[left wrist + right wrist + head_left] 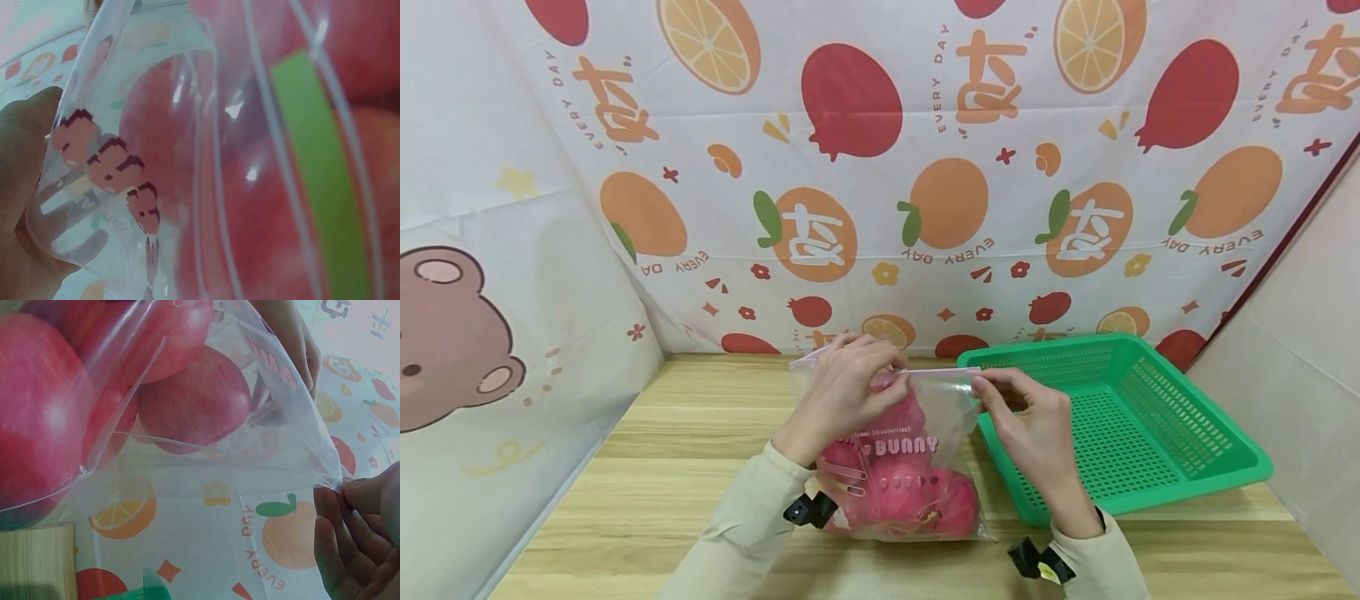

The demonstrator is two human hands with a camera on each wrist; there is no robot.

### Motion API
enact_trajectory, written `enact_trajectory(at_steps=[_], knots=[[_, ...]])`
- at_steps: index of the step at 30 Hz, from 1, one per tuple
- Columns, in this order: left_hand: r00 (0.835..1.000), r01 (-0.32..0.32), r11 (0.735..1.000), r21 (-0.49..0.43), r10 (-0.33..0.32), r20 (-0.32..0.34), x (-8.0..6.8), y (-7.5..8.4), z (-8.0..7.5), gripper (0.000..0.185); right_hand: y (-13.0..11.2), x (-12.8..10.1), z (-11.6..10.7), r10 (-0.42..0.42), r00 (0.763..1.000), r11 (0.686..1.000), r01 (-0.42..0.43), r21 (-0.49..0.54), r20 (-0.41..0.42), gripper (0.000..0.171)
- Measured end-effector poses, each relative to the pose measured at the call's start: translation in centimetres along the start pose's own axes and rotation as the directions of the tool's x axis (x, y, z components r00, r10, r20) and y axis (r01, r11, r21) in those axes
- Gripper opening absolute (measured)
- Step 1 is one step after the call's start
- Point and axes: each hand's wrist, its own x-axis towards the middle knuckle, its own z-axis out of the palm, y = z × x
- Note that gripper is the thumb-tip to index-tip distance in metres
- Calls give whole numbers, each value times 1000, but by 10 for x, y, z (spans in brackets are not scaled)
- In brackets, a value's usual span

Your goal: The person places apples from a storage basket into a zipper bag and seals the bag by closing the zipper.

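Observation:
A clear zip bag point(955, 417) with pink "BUNNY" print stands upright on the table, holding several red apples point(955, 504). Along its top runs a pale pink zip strip point(943, 372). My left hand point(853, 379) pinches this strip left of the middle, thumb in front and fingers behind. At the right top corner, my right hand point(1033, 425) pinches the bag's edge between thumb and index finger; in the right wrist view its other fingers curl loosely. Apples point(194, 400) show through the film there. Through the plastic, the left wrist view shows part of my left hand point(25, 200).
A green plastic basket point(1195, 485) with perforated walls stands right of the bag, close beside my right hand. The wooden table point(685, 450) meets a fruit-printed cloth point(940, 317) at the back. More pale cloth hangs at both sides.

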Motion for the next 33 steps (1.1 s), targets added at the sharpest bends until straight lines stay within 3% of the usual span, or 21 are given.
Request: enact_trajectory(at_steps=[33], knots=[[999,34,999,-4,-34,-11,-9,-7,-7,5,1,0,-2,18,1000,1000,-18,-3,2,12]])
